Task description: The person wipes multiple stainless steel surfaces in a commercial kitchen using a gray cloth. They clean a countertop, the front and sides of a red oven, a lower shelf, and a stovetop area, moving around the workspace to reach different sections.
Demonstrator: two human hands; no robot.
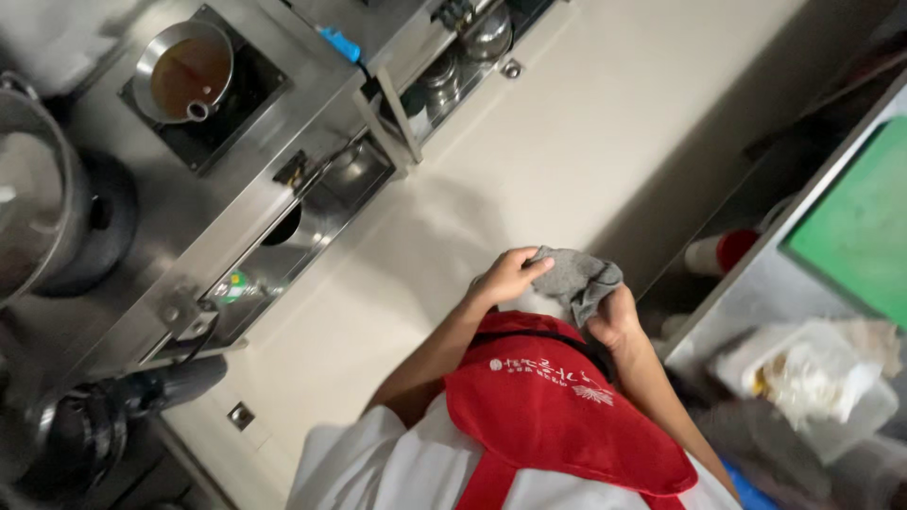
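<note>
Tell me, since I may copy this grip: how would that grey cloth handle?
The cloth is probably floppy: it bunches and folds between the left hand and right hand. It likely weighs little, as fingertips alone pinch it. It seems unlikely to slip or break, being soft fabric.

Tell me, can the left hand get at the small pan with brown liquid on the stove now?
Probably not. The left hand holds the grey cloth near the red apron, and the pan stands far off across the floor.
</note>
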